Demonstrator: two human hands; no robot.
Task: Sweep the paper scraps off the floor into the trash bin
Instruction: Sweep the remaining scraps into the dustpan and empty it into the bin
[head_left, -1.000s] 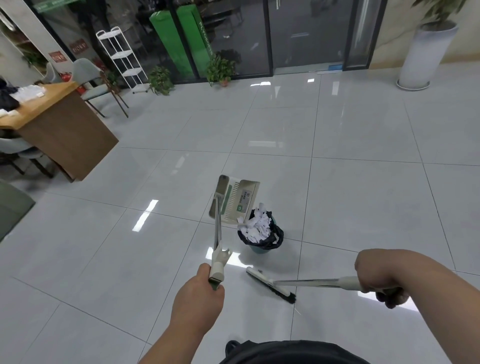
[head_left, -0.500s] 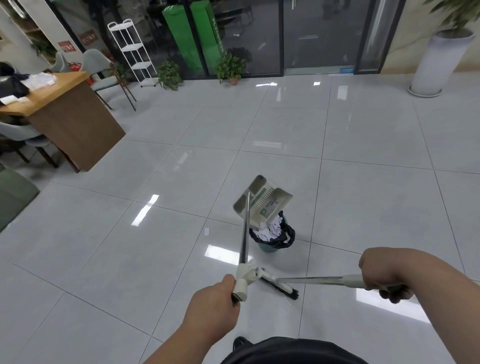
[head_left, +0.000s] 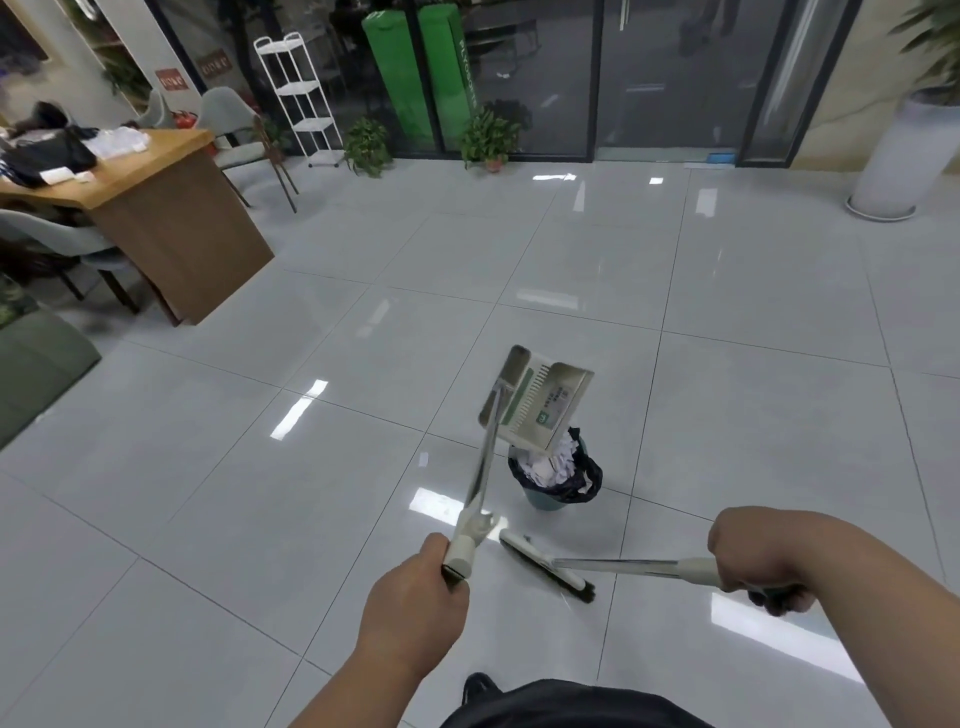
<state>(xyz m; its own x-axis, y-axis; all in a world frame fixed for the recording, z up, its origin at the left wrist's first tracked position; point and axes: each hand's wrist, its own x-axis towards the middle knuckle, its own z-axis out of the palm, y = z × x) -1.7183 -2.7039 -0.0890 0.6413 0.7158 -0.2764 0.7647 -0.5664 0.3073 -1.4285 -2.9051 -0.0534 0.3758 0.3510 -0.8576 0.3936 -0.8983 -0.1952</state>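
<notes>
The left hand (head_left: 415, 597) is fisted round the long handle of the dustpan (head_left: 540, 400), tipping it steeply, lip down, right over the bin (head_left: 545, 503), probably so the load slides into the black liner. White scraps (head_left: 553, 465) are heaped there up to the rim. The right hand (head_left: 753, 561) is wrapped round the handle of the broom (head_left: 545, 566), holding it low, bristles by the floor (head_left: 260, 493) just short of the bin, clear of the pour.
</notes>
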